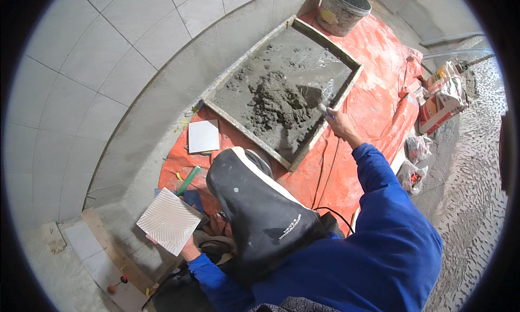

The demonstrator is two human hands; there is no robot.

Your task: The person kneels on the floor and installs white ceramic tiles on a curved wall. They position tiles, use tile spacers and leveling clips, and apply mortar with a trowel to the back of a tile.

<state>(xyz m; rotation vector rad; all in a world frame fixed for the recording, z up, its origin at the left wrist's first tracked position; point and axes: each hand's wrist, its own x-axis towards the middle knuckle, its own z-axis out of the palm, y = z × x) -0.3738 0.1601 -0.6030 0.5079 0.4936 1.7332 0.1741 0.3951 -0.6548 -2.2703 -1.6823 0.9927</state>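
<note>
Starting at the left, I am holding a square tile (169, 221) in my left hand (188, 251), ribbed back upward, low beside my knee; the fingers are mostly hidden under its lower edge, so I judge them pinching that edge from beneath, though I cannot tell exactly how they lie; the tile is tilting slightly, and I am thinking it wants to sit level and steady before any mortar goes on it. Just above it a green-handled tool (188, 180) and a second, smooth white tile (203, 136) are lying on the orange tarp (374, 62), near the wooden-framed mixing tray (299, 155). In the middle, my dark knee pad (254, 203) is resting close to the tray's near rail. Moving right, my right hand (338, 123) is wrapping closed around the handle of a trowel (326, 98), whose blade is dipping into the heap of grey mortar (276, 98); the blade is blurred, so I cannot say how much it is carrying. To do this scoop well, I am judging that I should take a modest load from the heap's wetter edge, keep the blade flat, and avoid scraping the rail. A bucket (343, 8) is standing beyond the tray; bags (441, 95) are lying far right.
</note>
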